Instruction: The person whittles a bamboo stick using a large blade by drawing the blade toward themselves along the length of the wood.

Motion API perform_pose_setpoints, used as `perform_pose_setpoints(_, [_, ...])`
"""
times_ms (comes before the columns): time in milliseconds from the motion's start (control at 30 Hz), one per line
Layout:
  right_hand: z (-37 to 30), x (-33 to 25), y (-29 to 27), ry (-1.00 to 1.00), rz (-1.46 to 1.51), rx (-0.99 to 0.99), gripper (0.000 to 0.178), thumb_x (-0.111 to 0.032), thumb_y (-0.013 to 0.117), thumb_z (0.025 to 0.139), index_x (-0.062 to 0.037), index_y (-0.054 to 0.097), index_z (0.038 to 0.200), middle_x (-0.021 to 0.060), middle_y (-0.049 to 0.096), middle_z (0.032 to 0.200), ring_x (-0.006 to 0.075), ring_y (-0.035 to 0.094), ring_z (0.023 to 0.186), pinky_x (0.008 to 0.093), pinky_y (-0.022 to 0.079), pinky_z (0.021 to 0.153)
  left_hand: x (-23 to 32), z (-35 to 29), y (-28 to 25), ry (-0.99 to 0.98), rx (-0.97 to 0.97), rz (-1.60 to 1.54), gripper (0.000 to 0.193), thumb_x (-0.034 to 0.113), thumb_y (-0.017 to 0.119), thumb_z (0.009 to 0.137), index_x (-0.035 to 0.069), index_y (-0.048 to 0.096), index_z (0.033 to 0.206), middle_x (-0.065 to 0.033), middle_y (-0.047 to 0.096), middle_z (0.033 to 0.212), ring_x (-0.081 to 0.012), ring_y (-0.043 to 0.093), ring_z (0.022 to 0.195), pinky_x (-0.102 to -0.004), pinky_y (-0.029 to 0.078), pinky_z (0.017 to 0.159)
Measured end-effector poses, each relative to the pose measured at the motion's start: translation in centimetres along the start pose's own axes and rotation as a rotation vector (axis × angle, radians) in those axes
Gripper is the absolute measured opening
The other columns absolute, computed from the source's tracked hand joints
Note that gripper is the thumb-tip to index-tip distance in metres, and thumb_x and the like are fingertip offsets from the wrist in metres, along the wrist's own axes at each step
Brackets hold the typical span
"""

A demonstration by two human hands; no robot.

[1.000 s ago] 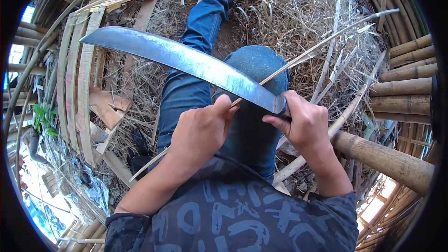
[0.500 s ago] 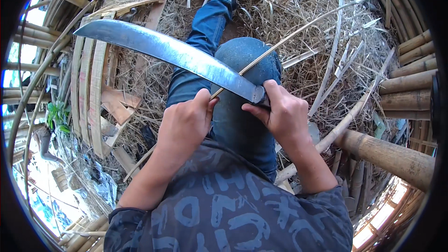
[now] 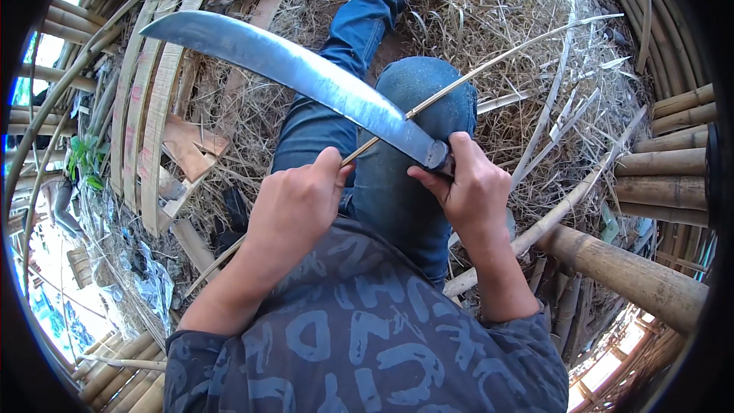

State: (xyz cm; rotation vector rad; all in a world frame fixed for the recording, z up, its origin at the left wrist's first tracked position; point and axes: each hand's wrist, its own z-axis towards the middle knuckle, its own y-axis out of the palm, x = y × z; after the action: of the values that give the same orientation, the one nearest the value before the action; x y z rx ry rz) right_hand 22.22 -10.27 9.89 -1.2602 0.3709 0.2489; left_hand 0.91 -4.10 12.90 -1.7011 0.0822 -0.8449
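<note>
A machete (image 3: 306, 76) with a broad curved blade crosses over my legs, its tip toward the far left. My right hand (image 3: 475, 187) is closed round its handle, which is mostly hidden by the fingers. In my left hand (image 3: 298, 197) a thin bamboo strip (image 3: 508, 53) is pinched between thumb and fingers. The strip runs from the lower left, passes beneath the blade near the handle, and reaches up to the far right over my bent knee (image 3: 424, 92). The blade lies across the strip close to my left thumb.
Dry straw and shavings (image 3: 489, 0) cover the ground ahead. On the left stands a wooden slat pallet (image 3: 145, 107). A thick bamboo pole (image 3: 627, 271) juts in at the right, near a thinner pole (image 3: 566, 206). Bamboo walls (image 3: 661, 176) curve round both sides.
The machete and my right hand have shifted slightly right relative to my left hand, along the strip. The whole view has turned a little. Both grips stay the same.
</note>
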Motion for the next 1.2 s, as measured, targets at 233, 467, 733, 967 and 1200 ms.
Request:
perform_pose_setpoints(233, [-0.2,0.0,-0.1,-0.009,-0.004,-0.023,0.051,-0.054,0.069,0.077,-0.0075,0.051,0.087,0.0088,0.055,0.067,0.0299,0.062,0.056,0.0387,0.047,0.045,0.0,-0.6,-0.8,0.043,0.022,0.078,0.022,0.018,0.055,0.094,0.004,0.047,0.080,-0.0161,0.056,0.055,-0.0353,0.059,0.052,-0.0447,0.044,0.046])
perform_pose_setpoints(467, [-0.9,0.6,-0.8,0.118,0.031,0.023,0.051,-0.052,0.071,0.077,-0.0068,0.052,0.091,0.0105,0.058,0.070,0.0329,0.062,0.059,0.0397,0.047,0.048,-0.8,-3.5,-3.4,-0.042,0.055,0.092,0.022,0.018,0.056,0.095,0.005,0.047,0.079,-0.0172,0.053,0.055,-0.0370,0.058,0.053,-0.0451,0.044,0.047])
perform_pose_setpoints(733, [-0.3,0.8,0.0,0.158,0.163,0.056,0.045,-0.045,0.070,0.083,-0.0034,0.053,0.090,0.0152,0.058,0.070,0.0392,0.060,0.063,0.0427,0.046,0.053,-4.6,-8.9,-4.9,-0.125,0.055,0.189,0.020,0.016,0.055,0.095,0.004,0.048,0.080,-0.0165,0.053,0.055,-0.0379,0.058,0.054,-0.0454,0.043,0.047])
perform_pose_setpoints(967, [-0.6,1.2,-0.1,0.107,0.063,0.138,0.046,-0.045,0.068,0.084,-0.0024,0.052,0.090,0.0170,0.058,0.070,0.0405,0.060,0.065,0.0441,0.046,0.053,-5.1,-10.7,-3.9,-0.293,0.104,0.183,0.022,0.018,0.053,0.095,0.004,0.049,0.079,-0.0188,0.055,0.058,-0.0395,0.058,0.056,-0.0475,0.044,0.050])
perform_pose_setpoints(1200, [-0.9,1.2,-0.1,0.107,0.082,0.126,0.050,-0.049,0.063,0.087,-0.0015,0.052,0.092,0.0191,0.059,0.070,0.0433,0.060,0.066,0.0464,0.047,0.055,-2.4,-6.1,-1.9,-0.120,0.100,0.010,0.020,0.018,0.054,0.095,0.003,0.050,0.082,-0.0193,0.056,0.058,-0.0395,0.059,0.057,-0.0479,0.044,0.049])
